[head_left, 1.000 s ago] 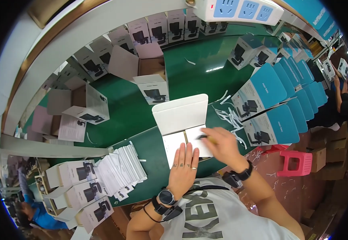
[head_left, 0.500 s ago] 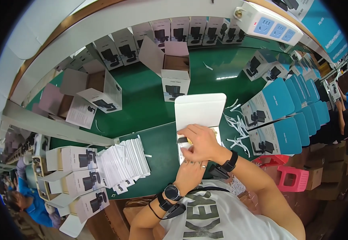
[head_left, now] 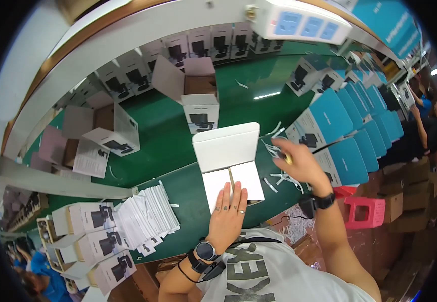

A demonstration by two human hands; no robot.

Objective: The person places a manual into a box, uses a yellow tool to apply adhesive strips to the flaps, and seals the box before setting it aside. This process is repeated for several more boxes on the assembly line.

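A white carton [head_left: 226, 151] stands in front of me with its lid raised at the far side. Its two inner flaps are folded in, and a narrow gap between them shows something brownish. My left hand [head_left: 227, 206] lies over the near part of these flaps, fingers stretched out. To the right of the carton, my right hand [head_left: 301, 163] is raised above white paper strips [head_left: 280, 178]. A small yellow thing [head_left: 288, 158] shows between its curled fingers; blur hides what kind it is.
Folded white leaflets [head_left: 150, 214] lie stacked at left beside open printed boxes [head_left: 98, 216]. More open boxes [head_left: 201, 113] stand on the green bench, with upright boxes behind. Blue-and-white cartons [head_left: 346, 156] line the right. A power strip [head_left: 304, 25] hangs above; a pink stool [head_left: 364, 211] stands below.
My right hand has left the carton and moved right, with the yellow thing in it. The left hand has spread flat over the flaps. The whole view has shifted.
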